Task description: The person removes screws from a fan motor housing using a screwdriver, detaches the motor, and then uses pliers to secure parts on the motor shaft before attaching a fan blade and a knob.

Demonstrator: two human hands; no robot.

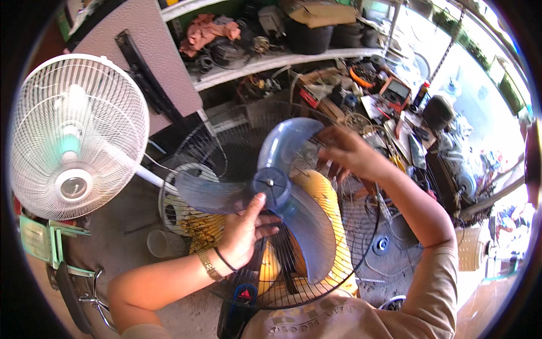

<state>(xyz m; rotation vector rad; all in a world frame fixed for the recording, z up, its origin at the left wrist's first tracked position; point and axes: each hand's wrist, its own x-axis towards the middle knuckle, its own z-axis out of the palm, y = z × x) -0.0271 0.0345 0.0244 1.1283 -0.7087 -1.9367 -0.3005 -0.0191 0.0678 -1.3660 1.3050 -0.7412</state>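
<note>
A translucent blue-grey fan blade point(316, 226) with three vanes is set in front of a black wire fan grille point(361, 248), over my lap. A small metal shaft end shows at the centre of its round hub point(271, 183). My left hand point(243, 231) has its thumb on the hub's lower edge and its fingers bent beneath, gripping the blade there. A metal watch and a dark band are on that wrist. Beside the upper vane is my right hand point(347, 152), its fingers loosely curved and apart; whether a fingertip touches the vane's edge I cannot tell.
A white caged fan point(73, 186) stands at the left. Shelves point(248, 68) with a pink cloth point(209, 34) and dark parts run behind. Tools and a meter point(395, 90) crowd the right rear. On the floor are a pale tub point(161, 243) and a blue round part point(381, 244).
</note>
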